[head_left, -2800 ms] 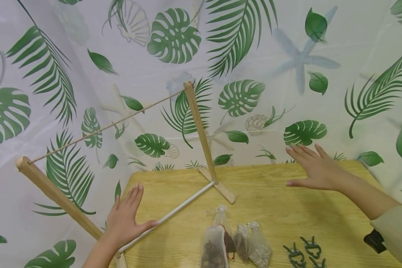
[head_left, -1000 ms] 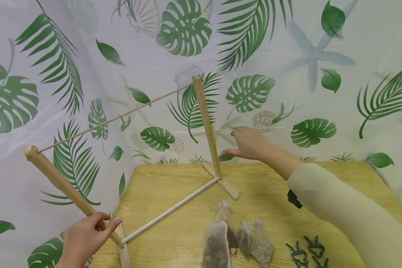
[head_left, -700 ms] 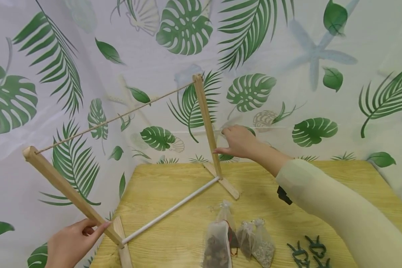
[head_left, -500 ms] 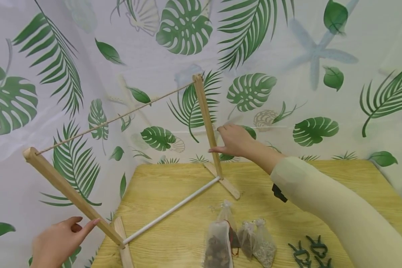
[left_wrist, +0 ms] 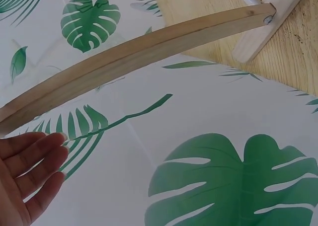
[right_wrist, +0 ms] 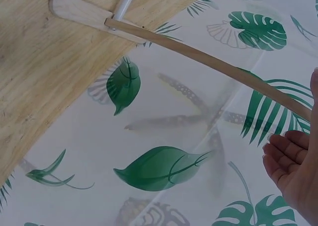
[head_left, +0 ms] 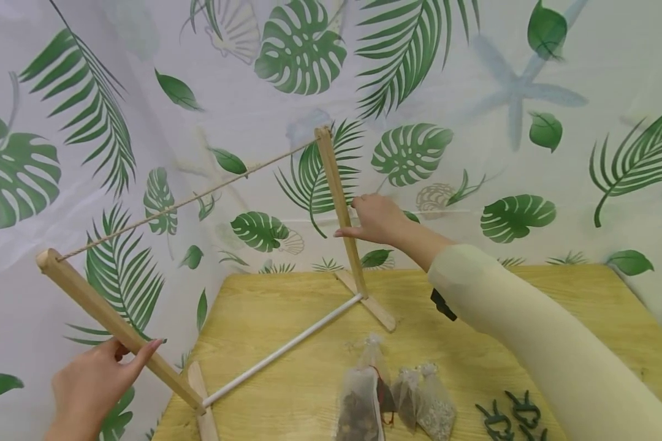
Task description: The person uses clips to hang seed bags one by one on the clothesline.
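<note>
A wooden stand spans the left half of the head view: a near post (head_left: 99, 312), a far post (head_left: 339, 196), a rope (head_left: 187, 201) strung between their tops, and a white rod (head_left: 281, 350) joining their feet. My left hand (head_left: 91, 383) is at the lower part of the near post, thumb across its front. Its fingers (left_wrist: 42, 161) lie loosely bent below the post in the left wrist view. My right hand (head_left: 377, 219) is at the middle of the far post, thumb overlapping it. Its fingers (right_wrist: 285, 154) are relaxed beside the wood in the right wrist view.
Sheer drawstring bags, one larger (head_left: 358, 407) and one with pale bits (head_left: 436, 413), lie on the wooden table (head_left: 287, 398) at the front middle. Several dark green clips (head_left: 496, 421) sit to their right. A leaf-printed sheet (head_left: 447, 73) hangs behind and along the left.
Both hands were spread and apart from the stand's posts. The right hand has crossed leftward to the far post; the left has shifted left and its thumb now crosses the near post.
</note>
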The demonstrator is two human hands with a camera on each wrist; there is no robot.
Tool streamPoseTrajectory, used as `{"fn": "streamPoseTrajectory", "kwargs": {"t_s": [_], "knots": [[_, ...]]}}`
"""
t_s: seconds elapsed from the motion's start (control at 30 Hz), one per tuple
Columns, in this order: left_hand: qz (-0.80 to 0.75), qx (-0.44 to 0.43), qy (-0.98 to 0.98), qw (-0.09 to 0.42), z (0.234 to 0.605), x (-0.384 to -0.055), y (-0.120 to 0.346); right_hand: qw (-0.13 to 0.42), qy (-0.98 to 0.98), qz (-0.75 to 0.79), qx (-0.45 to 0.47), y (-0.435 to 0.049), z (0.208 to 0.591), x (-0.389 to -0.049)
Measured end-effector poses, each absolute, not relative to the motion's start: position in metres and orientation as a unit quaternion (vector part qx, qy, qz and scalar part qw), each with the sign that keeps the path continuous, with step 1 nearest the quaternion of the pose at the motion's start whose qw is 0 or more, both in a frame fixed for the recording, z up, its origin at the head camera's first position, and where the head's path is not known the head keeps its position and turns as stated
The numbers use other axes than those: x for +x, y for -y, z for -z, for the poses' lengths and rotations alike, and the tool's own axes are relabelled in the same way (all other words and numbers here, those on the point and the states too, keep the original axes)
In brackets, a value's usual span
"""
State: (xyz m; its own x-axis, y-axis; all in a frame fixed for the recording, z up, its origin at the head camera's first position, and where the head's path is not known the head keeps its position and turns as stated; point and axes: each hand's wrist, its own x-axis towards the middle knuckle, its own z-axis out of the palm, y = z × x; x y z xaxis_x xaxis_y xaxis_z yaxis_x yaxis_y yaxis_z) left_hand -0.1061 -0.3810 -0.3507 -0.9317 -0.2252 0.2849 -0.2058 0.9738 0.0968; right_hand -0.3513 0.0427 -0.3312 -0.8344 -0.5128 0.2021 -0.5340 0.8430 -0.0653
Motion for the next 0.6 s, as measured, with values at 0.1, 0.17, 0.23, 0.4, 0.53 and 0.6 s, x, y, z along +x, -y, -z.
{"fn": "streamPoseTrajectory", "kwargs": {"t_s": [0.1, 0.17, 0.23, 0.4, 0.53, 0.6], "knots": [[0.032, 0.103, 0.973, 0.205, 0.356, -0.105, 0.381, 0.082, 0.955, -0.057, 0.280, -0.037, 0.334, -0.354], [0.030, 0.099, 0.966, 0.237, 0.359, -0.106, 0.382, 0.077, 0.955, -0.068, 0.277, -0.034, 0.337, -0.356], [0.028, 0.095, 0.962, 0.256, 0.361, -0.109, 0.383, 0.076, 0.957, -0.082, 0.269, -0.033, 0.340, -0.358], [0.018, 0.103, 0.970, 0.220, 0.360, -0.115, 0.380, 0.072, 0.959, -0.113, 0.251, -0.034, 0.346, -0.364], [0.018, 0.131, 0.982, 0.137, 0.356, -0.115, 0.376, 0.066, 0.956, -0.123, 0.258, -0.033, 0.347, -0.365], [0.019, 0.142, 0.985, 0.100, 0.353, -0.115, 0.374, 0.069, 0.955, -0.128, 0.260, -0.032, 0.346, -0.365]]}}
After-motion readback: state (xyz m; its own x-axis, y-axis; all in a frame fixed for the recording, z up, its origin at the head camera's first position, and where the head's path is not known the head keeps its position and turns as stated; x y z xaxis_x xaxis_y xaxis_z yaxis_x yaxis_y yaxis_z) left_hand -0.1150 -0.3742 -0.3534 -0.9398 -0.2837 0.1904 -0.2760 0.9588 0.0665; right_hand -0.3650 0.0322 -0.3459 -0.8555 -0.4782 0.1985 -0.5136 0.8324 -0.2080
